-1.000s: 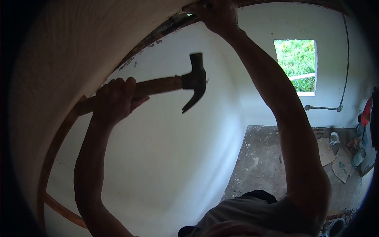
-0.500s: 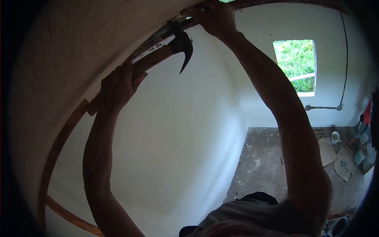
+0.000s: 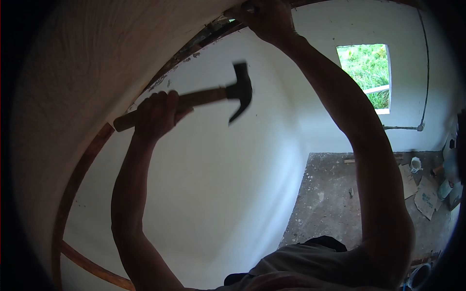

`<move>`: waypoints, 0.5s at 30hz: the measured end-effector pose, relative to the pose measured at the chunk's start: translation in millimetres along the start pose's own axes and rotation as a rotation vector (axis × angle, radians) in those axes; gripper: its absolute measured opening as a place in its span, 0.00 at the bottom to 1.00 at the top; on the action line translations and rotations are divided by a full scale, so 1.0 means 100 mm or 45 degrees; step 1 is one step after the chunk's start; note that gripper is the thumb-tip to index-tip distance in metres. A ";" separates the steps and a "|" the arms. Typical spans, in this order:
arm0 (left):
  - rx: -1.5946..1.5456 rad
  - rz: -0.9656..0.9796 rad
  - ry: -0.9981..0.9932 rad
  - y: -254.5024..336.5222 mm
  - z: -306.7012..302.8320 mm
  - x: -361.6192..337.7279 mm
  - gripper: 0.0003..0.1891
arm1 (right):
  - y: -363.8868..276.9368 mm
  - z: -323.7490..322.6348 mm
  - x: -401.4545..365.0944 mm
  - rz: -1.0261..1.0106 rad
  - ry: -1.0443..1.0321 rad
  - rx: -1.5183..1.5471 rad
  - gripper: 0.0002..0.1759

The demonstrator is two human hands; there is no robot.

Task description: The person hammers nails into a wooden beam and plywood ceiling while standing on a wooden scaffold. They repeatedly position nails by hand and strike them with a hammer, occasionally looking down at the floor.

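Note:
My left hand is wrapped round the wooden handle of a claw hammer. The hammer lies almost level in the air, its dark head pointing up and its claw curving down, apart from the beam. Up at the top edge, my right hand is closed with its fingers bent against the edge of a pale overhead panel. What those fingers pinch is too dark to make out. A dark wooden beam runs along the panel edge, just left of that hand.
A white wall fills the middle. A window opening shows greenery. Wooden strips curve along the left. On the concrete floor lie cardboard pieces and a white bucket.
The hammer has come down and right, away from the beam, with its head swung clear. My left hand moved slightly right. My right hand stays at the panel edge.

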State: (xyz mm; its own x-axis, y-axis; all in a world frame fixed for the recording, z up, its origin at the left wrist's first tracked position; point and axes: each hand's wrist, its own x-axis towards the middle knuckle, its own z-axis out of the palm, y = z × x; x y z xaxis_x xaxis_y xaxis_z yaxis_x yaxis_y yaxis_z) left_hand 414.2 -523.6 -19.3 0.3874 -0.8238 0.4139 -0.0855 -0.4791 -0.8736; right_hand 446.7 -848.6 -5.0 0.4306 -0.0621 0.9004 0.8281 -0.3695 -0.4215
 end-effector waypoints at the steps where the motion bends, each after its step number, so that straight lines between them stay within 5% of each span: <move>1: 0.013 0.010 0.092 -0.05 0.00 0.00 0.23 | 0.13 0.03 -0.01 -0.306 0.232 -0.129 0.15; 3: 0.037 0.022 0.276 -0.12 -0.02 0.03 0.23 | 0.57 0.12 -0.08 -0.922 0.685 -0.394 0.17; 4: 0.073 -0.325 0.213 -0.12 -0.04 0.09 0.23 | 0.68 0.08 -0.24 -0.462 0.483 -0.406 0.22; 5: 0.078 -0.307 0.218 -0.09 -0.03 0.12 0.23 | 0.82 0.03 -0.44 -0.002 0.272 -0.406 0.27; 9: 0.016 -0.144 0.181 0.09 -0.01 0.08 0.23 | 2.58 0.35 -1.78 0.284 -0.500 -0.986 0.30; 12: 0.017 0.117 0.195 0.13 -0.07 0.06 0.24 | 3.53 0.46 -3.57 0.794 -0.778 -0.807 0.29; 15: 0.092 -0.386 0.165 -0.05 -0.05 0.17 0.24 | 5.11 0.48 -5.82 -0.009 -1.851 -0.853 0.06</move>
State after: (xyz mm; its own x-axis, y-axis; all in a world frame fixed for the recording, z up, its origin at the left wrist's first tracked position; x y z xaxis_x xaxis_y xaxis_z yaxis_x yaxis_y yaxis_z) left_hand 416.4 -536.9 -6.6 0.2647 -0.6810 0.6827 0.0825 -0.6894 -0.7197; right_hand 636.4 -956.7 -749.2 0.7116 0.6913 -0.1258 0.7008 -0.7112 0.0556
